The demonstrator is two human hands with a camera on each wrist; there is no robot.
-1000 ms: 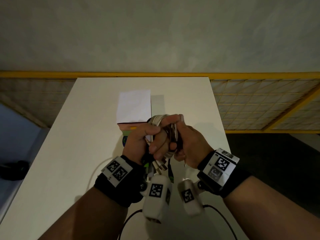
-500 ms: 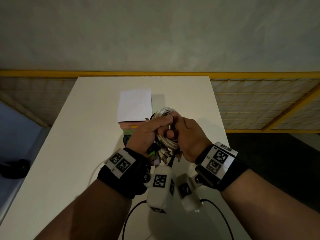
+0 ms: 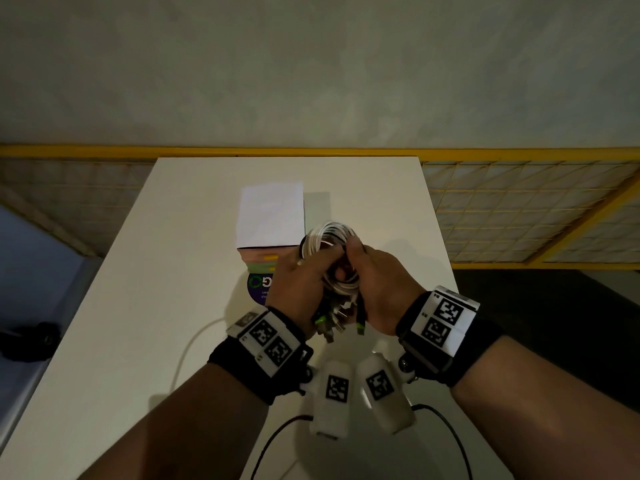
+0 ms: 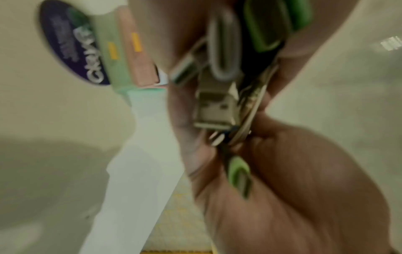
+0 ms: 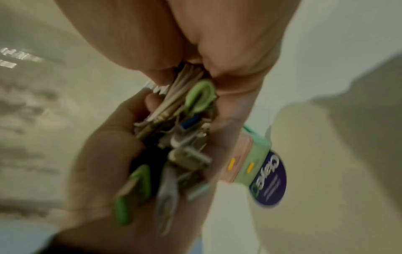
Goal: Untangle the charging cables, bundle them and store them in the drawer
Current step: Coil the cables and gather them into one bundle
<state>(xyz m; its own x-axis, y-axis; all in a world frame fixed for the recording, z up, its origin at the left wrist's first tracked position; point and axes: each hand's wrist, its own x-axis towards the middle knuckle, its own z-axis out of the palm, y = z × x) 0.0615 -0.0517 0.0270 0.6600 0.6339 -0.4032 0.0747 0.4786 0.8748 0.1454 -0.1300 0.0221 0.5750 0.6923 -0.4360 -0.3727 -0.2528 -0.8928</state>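
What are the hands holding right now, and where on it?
Both the left hand and right hand grip the coiled bundle of white charging cables around its lower middle, plugs dangling below.

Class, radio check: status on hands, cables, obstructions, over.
Left hand and right hand both grip the cable bundle above the table. Plugs dangle. Small box just beyond; no drawer visible.

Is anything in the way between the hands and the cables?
No. Both the left hand and right hand already grip the coiled cables, so nothing separates them. No drawer is visible.
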